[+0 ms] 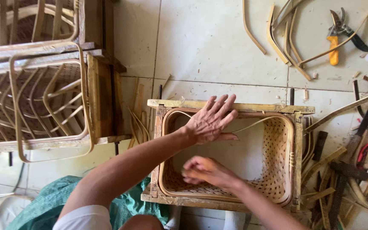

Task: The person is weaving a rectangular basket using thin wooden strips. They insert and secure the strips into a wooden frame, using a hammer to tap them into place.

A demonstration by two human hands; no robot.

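Observation:
A woven bamboo basket (280, 168) sits inside a rectangular wooden frame (235, 105) on the tiled floor. My left hand (211, 121) lies flat with fingers spread over the basket's far rim, pressing on a thin bent bamboo strip (256, 122) that runs along that rim. My right hand (204, 169) is inside the basket near its front left corner, blurred, with fingers curled; whether it holds anything is unclear.
Two more wooden frames with bent-strip baskets (39, 102) stand at the left. Loose bamboo strips (286, 42) and pruning shears with a yellow handle (335, 40) lie at the top right. More strips and tools (363, 140) are piled at the right. Green cloth (56, 200) covers my knee.

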